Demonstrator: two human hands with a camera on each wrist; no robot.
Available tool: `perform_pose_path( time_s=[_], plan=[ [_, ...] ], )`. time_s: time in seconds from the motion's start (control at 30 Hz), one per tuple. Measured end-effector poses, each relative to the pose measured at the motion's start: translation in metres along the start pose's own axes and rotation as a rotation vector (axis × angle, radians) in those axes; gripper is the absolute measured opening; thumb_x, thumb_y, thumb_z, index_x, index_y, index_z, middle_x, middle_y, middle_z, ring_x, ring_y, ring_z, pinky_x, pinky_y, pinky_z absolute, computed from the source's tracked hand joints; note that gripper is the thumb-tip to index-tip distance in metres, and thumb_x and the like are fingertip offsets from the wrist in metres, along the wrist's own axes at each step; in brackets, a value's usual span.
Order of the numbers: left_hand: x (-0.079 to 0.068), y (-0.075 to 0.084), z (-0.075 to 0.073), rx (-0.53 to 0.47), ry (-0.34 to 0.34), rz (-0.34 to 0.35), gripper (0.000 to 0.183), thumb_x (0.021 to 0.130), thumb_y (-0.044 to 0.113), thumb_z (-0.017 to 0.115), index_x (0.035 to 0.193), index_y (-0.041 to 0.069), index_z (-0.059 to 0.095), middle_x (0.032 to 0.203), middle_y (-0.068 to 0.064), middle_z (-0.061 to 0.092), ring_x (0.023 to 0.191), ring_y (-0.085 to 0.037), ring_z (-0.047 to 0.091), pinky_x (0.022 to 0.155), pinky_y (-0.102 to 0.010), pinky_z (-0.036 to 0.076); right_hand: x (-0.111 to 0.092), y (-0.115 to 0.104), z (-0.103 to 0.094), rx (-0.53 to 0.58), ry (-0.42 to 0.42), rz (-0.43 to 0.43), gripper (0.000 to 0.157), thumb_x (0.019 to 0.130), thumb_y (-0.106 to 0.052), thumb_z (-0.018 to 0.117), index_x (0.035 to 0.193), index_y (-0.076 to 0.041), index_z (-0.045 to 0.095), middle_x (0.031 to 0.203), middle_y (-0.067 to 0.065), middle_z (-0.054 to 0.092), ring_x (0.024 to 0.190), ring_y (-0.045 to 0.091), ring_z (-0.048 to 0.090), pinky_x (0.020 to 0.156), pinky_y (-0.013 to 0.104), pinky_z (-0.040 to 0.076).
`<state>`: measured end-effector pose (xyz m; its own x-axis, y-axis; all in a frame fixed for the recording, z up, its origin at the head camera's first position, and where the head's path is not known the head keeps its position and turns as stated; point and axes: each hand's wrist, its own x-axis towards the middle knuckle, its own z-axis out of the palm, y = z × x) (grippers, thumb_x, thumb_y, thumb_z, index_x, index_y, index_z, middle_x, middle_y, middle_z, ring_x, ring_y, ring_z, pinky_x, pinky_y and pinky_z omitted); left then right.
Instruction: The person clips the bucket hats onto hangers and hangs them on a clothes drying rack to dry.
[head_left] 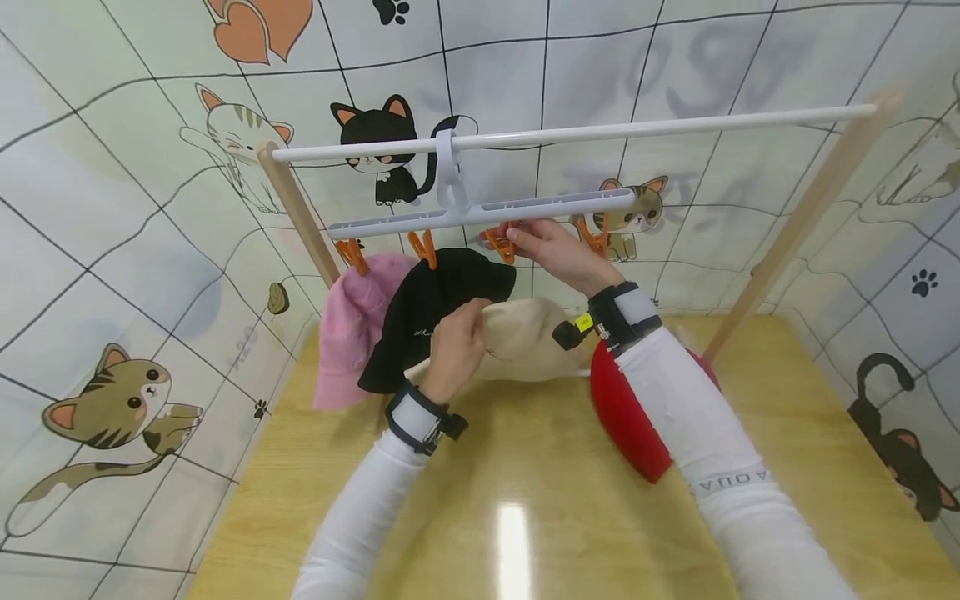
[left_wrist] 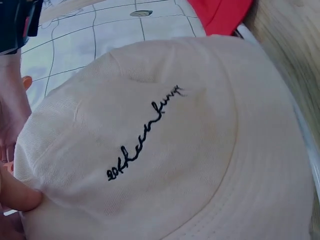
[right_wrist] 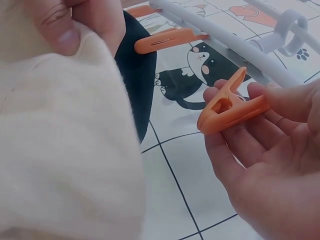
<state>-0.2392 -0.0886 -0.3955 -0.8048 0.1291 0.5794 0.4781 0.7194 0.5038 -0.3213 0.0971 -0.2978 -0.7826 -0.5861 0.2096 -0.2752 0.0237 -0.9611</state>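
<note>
My left hand [head_left: 456, 346] pinches the edge of a cream bucket hat [head_left: 532, 333] between thumb and fingers. Dark stitched lettering [left_wrist: 145, 135] runs across the hat's side in the left wrist view. With my right hand [head_left: 558, 250] I hold an orange clothes clip [right_wrist: 225, 112] on the white hanger [head_left: 480, 215], thumb on one handle and fingers behind it. The clip's tip has no cloth in it, and the cream hat is apart from it. To the left, a black bucket hat [head_left: 442, 292] and a pink hat [head_left: 356, 325] hang from two other orange clips.
The hanger hooks over a white rod [head_left: 660, 127] between wooden posts [head_left: 802, 225]. Another orange clip [head_left: 596, 237] is at the hanger's right. A red hat [head_left: 626, 408] lies on the wooden table [head_left: 487, 533], partly behind my right forearm. Cat-patterned walls stand behind.
</note>
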Motion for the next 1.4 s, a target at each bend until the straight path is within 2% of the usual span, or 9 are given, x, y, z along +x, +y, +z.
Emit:
perform_pose_path(
  time_s=[0.2,0.43,0.63,0.87,1.1,1.2,1.4],
  plan=[
    [-0.003,0.002,-0.002,-0.027,0.010,-0.005,0.024,0.093,-0.003,0.047,0.105,0.004,0.067,0.091,-0.012,0.068,0.072,-0.026,0.059,0.061,-0.040,0.048,-0.004,0.007,0.001,0.013,0.003,-0.002,0.031,0.102,-0.005,0.045,0.131,0.004,0.043,0.134,0.016,0.046,0.132,0.027,0.040,0.106,0.039,0.034],
    [-0.006,0.004,-0.004,-0.045,0.014,-0.028,0.023,0.093,-0.003,0.049,0.105,0.003,0.067,0.091,-0.013,0.068,0.071,-0.027,0.060,0.060,-0.039,0.048,-0.005,0.013,0.003,0.032,-0.007,-0.014,0.027,0.101,-0.004,0.046,0.127,0.002,0.045,0.133,0.016,0.047,0.132,0.027,0.040,0.105,0.041,0.035],
    [-0.004,0.005,-0.006,-0.032,0.043,-0.028,0.023,0.092,-0.003,0.048,0.105,0.002,0.067,0.085,-0.013,0.067,0.068,-0.028,0.059,0.058,-0.041,0.047,-0.002,0.013,-0.002,0.057,-0.031,-0.072,0.035,0.099,-0.002,0.049,0.134,-0.007,0.046,0.130,0.013,0.051,0.125,0.029,0.047,0.102,0.041,0.038],
    [0.001,0.007,-0.011,-0.009,0.088,-0.045,0.024,0.091,-0.002,0.048,0.104,0.003,0.067,0.086,-0.014,0.069,0.073,-0.036,0.063,0.062,-0.048,0.048,0.002,0.009,-0.011,0.227,-0.058,-0.129,0.032,0.096,0.004,0.053,0.125,-0.011,0.057,0.117,0.011,0.058,0.112,0.027,0.054,0.099,0.039,0.042],
    [0.005,0.010,-0.018,-0.024,0.111,-0.060,0.023,0.091,-0.002,0.048,0.104,0.002,0.067,0.084,-0.014,0.068,0.071,-0.034,0.062,0.062,-0.047,0.048,0.003,0.006,-0.009,0.342,-0.089,-0.144,0.038,0.095,0.009,0.051,0.122,-0.015,0.060,0.114,0.009,0.057,0.108,0.024,0.053,0.099,0.037,0.042],
    [0.006,0.011,-0.021,-0.031,0.119,-0.062,0.024,0.091,-0.003,0.048,0.104,0.001,0.067,0.085,-0.014,0.068,0.070,-0.034,0.061,0.062,-0.047,0.048,0.004,0.006,-0.009,0.373,-0.073,-0.144,0.037,0.094,0.010,0.050,0.119,-0.015,0.062,0.112,0.009,0.058,0.106,0.024,0.053,0.096,0.035,0.044],
    [0.008,0.011,-0.023,-0.040,0.150,-0.061,0.024,0.090,-0.004,0.048,0.103,0.001,0.068,0.076,-0.015,0.065,0.066,-0.033,0.059,0.059,-0.047,0.047,0.002,0.005,-0.005,0.421,0.034,-0.081,0.033,0.093,0.010,0.052,0.115,-0.011,0.065,0.109,0.005,0.066,0.105,0.020,0.058,0.095,0.033,0.045]
  ],
)
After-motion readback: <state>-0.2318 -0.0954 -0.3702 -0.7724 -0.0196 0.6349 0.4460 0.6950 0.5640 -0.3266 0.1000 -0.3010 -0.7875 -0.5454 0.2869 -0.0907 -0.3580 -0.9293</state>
